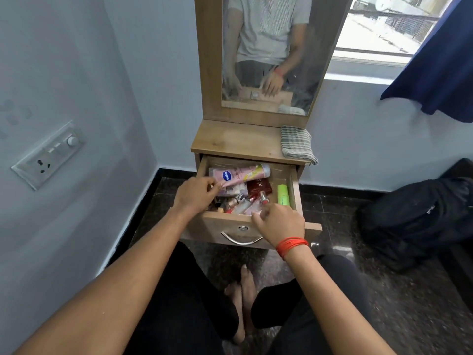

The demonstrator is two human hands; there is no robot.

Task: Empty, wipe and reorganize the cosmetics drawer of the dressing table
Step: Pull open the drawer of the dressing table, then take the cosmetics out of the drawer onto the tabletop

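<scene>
Drawer [294, 185] stands open and crowded. The left hand [195, 194] pinches the end of a pink tube [242, 175]. The right hand [279, 222] curls over lipsticks [263, 199] at the front, grip unclear.

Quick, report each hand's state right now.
Left hand: pinches the end of the pink tube in the drawer.
Right hand: curled over small cosmetics; whether it grips one cannot be told.

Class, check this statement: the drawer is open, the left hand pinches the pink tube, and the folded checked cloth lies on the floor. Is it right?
Not quite. The head view shows the folded checked cloth on the dressing table's top, not on the floor. The drawer is open and the left hand does pinch the pink tube.
</scene>
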